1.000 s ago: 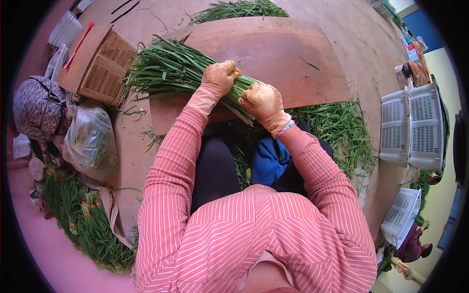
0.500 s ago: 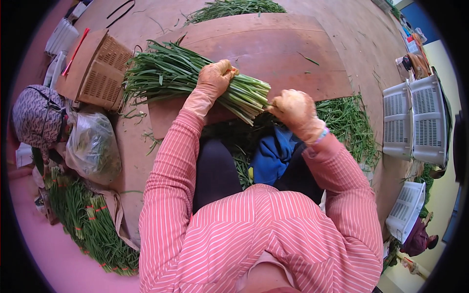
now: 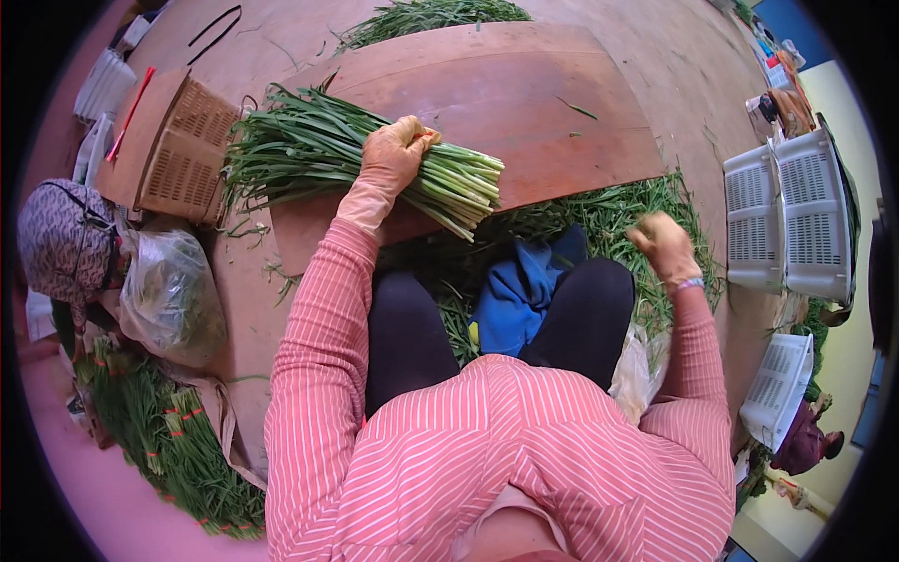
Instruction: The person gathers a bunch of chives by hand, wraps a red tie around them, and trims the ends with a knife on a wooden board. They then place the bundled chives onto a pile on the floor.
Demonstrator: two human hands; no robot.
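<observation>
Chive bundle (image 3: 328, 150) under left hand (image 3: 393, 155)

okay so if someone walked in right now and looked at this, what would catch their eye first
Probably the big bundle of long green leaves lying across the wooden board at centre, clamped by the gloved left hand near its pale cut ends. Next, the right hand, off to the right above a litter of green trimmings, and the white slotted crates at the right edge.
</observation>
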